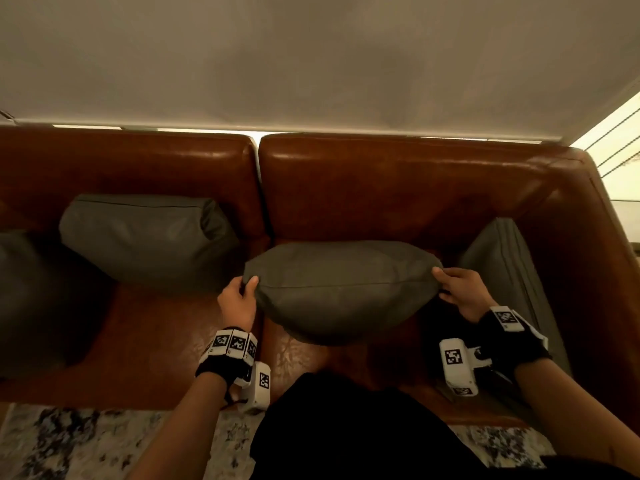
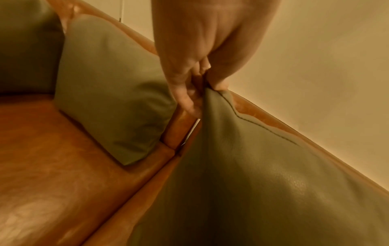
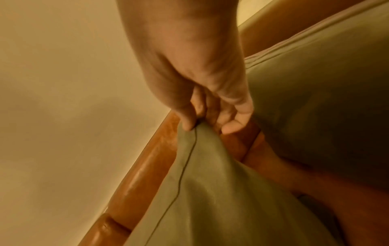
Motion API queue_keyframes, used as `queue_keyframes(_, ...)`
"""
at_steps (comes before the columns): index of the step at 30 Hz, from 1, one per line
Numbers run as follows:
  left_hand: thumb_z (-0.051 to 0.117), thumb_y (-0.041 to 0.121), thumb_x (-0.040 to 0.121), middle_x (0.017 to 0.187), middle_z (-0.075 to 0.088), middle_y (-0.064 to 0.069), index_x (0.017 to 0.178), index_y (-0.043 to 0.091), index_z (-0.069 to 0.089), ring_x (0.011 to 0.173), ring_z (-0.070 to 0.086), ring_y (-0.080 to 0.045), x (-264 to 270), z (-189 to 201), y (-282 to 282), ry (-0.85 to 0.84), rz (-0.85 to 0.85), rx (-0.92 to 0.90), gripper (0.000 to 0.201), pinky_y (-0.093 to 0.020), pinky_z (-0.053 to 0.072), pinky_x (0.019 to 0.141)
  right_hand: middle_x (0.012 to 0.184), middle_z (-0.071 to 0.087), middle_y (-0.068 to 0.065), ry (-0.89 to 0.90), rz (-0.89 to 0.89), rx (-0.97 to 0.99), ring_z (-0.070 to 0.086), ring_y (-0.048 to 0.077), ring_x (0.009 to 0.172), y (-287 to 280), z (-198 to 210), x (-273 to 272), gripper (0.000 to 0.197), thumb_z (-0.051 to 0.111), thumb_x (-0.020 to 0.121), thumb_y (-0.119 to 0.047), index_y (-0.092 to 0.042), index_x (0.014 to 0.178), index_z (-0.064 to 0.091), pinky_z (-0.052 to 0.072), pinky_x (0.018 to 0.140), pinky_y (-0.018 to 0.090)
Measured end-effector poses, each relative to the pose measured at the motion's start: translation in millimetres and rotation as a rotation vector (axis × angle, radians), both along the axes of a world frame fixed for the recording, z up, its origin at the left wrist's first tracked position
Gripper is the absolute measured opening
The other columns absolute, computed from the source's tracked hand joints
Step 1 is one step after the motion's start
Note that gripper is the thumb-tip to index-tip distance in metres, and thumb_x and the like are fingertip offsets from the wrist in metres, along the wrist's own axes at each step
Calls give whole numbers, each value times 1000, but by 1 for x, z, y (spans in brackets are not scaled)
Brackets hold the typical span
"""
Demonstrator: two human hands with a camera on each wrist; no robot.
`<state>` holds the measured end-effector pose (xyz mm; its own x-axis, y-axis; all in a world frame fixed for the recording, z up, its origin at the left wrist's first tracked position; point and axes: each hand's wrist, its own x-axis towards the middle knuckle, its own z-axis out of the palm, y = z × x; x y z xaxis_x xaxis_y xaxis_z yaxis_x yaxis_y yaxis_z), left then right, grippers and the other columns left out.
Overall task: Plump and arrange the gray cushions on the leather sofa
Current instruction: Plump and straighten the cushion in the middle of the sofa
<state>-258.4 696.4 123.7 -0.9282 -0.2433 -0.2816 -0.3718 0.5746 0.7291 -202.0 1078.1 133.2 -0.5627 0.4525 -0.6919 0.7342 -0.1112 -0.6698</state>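
A plump gray cushion (image 1: 343, 289) hangs above the right seat of the brown leather sofa (image 1: 398, 188). My left hand (image 1: 239, 299) pinches its left corner and my right hand (image 1: 457, 292) pinches its right corner. The left wrist view shows my left hand (image 2: 202, 79) gripping the cushion (image 2: 252, 183) at its seam corner. In the right wrist view my right hand (image 3: 202, 116) holds the cushion (image 3: 200, 191) the same way. A second gray cushion (image 1: 145, 237) leans on the left backrest; it also shows as the gray cushion (image 2: 109, 93) beside my left hand.
A third gray cushion (image 1: 509, 271) stands against the right armrest, and shows in the right wrist view as a gray cushion (image 3: 315, 108). A dark cushion (image 1: 31, 299) lies at the far left. A pale blind (image 1: 311, 57) hangs behind the sofa. A patterned rug (image 1: 86, 441) covers the floor.
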Motion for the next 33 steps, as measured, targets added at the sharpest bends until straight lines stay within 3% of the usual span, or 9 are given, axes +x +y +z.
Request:
queue_keyframes(6, 52, 17, 94, 88, 66, -27, 90, -5, 63, 84, 62, -39, -2, 3, 10, 107, -75, -48, 25, -33, 40, 70, 89, 65, 12, 120, 295, 584, 59, 24, 85, -36, 15, -4, 24, 63, 88, -24, -1, 94, 64, 43, 79, 32)
queue_keyframes(13, 47, 19, 96, 111, 59, -34, 108, -8, 57, 106, 54, -45, -27, -13, -35, -103, 62, -240, 32, -44, 41, 87, 74, 61, 2, 343, 314, 601, 59, 16, 73, -57, 80, -19, 24, 63, 87, -33, -10, 81, 61, 39, 67, 23)
queue_keyframes(16, 50, 12, 92, 149, 21, -21, 145, 18, 25, 132, 27, -46, -34, -26, -15, -367, -163, -308, 59, -53, 29, 106, 67, 56, 4, 537, 320, 612, 49, 9, 60, -98, 110, -46, 28, 65, 86, -30, -6, 74, 57, 36, 58, 15)
queue_keyframes(18, 51, 14, 90, 156, 1, -9, 146, 39, 6, 141, 9, -43, -37, -34, 6, -400, -420, -321, 76, -60, 20, 110, 64, 50, -2, 665, 339, 634, 44, 7, 58, -123, 127, -65, 27, 68, 85, -28, -8, 72, 54, 35, 56, 14)
queue_keyframes(22, 38, 23, 97, 159, -5, 2, 148, 30, 0, 147, -6, -30, -43, -52, 39, -610, -644, -402, 64, -52, 11, 115, 68, 42, -7, 858, 450, 661, 36, 2, 57, -173, 130, -101, 25, 69, 83, -22, -10, 71, 51, 33, 56, 17)
queue_keyframes(24, 34, 19, 99, 156, -8, 4, 149, 18, 1, 147, -2, -27, -48, -53, 48, -645, -723, -360, 60, -39, 9, 117, 76, 51, 4, 828, 580, 663, 47, 12, 65, -194, 106, -120, 25, 66, 85, -26, -5, 78, 55, 37, 61, 23)
queue_keyframes(27, 36, 7, 98, 157, 6, -5, 148, 7, 0, 145, 13, -24, -53, -44, 70, -534, -577, 95, 61, -25, 18, 109, 111, 57, 12, 494, 920, 701, 53, 29, 105, -202, 43, -128, 34, 50, 94, -36, -7, 111, 56, 38, 88, 38)
queue_keyframes(30, 55, 11, 92, 148, 32, 0, 146, 31, -8, 134, 36, -21, -65, -48, 86, -525, -199, 540, 86, -41, 35, 105, 147, 33, 8, 98, 1139, 754, 23, 28, 139, -164, -18, -102, 46, 43, 96, -29, -18, 140, 35, 20, 109, 54)
queue_keyframes(33, 80, 53, 61, 158, 9, 5, 124, 61, -33, 144, 17, -13, -75, -79, 92, -484, -311, 486, 129, -46, 22, 118, 158, 20, 0, 13, 1366, 904, 15, 28, 146, -106, -53, -76, 81, 71, 74, -21, -29, 144, 32, 16, 104, 73)
